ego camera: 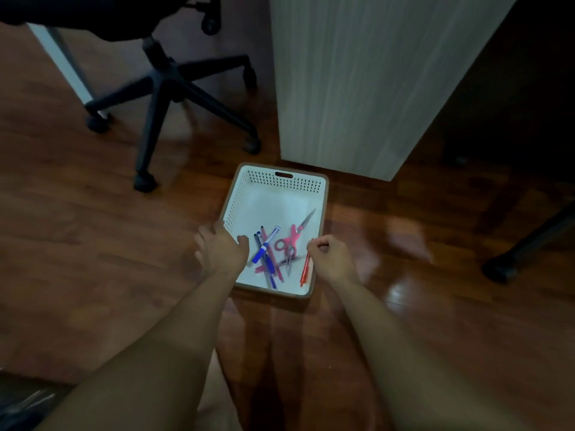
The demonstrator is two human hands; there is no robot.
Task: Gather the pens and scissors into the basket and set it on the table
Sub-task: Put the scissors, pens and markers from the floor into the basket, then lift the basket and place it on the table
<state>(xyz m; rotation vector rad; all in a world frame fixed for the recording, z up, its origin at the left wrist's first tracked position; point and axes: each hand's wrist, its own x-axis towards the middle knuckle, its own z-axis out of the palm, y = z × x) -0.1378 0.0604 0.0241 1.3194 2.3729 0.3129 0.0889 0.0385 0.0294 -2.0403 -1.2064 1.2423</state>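
Observation:
A white perforated basket (280, 183) with a brown rim stands on the wooden floor, right in front of a pale table panel. In its near half lie several blue and pink pens (264, 251), a red pen (305, 270) along the right wall, and pink-handled scissors (292, 236) with the blades pointing away. My left hand (219, 248) grips the left wall, thumb inside and fingers outside. On the opposite side, my right hand (331, 255) has its fingers curled over the right rim.
A black office chair base (168, 88) on castors stands to the far left of the basket. The pale wood-grain table panel (357, 88) rises just behind the basket. Another dark chair leg (522, 247) reaches in from the right. The floor is glossy wood.

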